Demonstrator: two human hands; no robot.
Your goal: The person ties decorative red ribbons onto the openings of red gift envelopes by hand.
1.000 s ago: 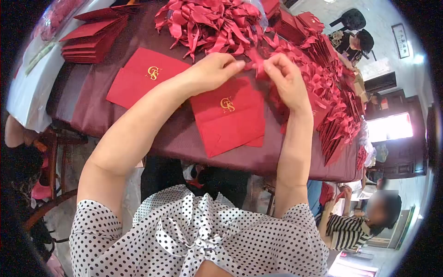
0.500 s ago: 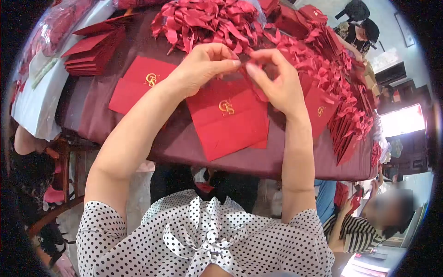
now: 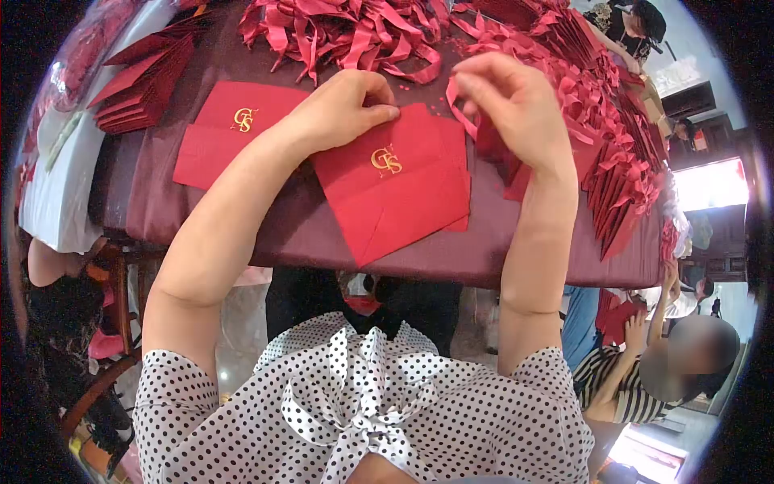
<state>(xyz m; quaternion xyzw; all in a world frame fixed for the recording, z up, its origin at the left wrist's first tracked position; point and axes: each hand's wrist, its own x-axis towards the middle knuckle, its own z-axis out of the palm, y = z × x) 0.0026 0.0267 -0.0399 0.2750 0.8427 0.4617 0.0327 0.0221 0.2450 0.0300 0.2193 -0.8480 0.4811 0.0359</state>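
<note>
Between my arms lies a red bag (image 3: 391,189) with a gold monogram, flat and tilted on the dark red cloth. My left hand (image 3: 351,109) has thumb and fingers pinched on its top edge, near the corner. My right hand (image 3: 512,105) is raised to the right of the bag, its thumb and fingers closed on a red ribbon (image 3: 459,109) that hangs down in a curve. Another red bag (image 3: 234,129) with the same monogram lies partly behind my left forearm. More red bags are partly hidden under and beside my right hand.
A heap of red ribbons (image 3: 347,32) lies at the far side of the table (image 3: 322,234). Folded bags (image 3: 145,89) stand at left; ribboned bags (image 3: 597,137) line the right. People (image 3: 693,363) are at the right edge.
My right hand has moved right, away from my left hand, with a ribbon now showing in its fingers. My left hand stays by the bag's top edge. The view has shifted slightly.
</note>
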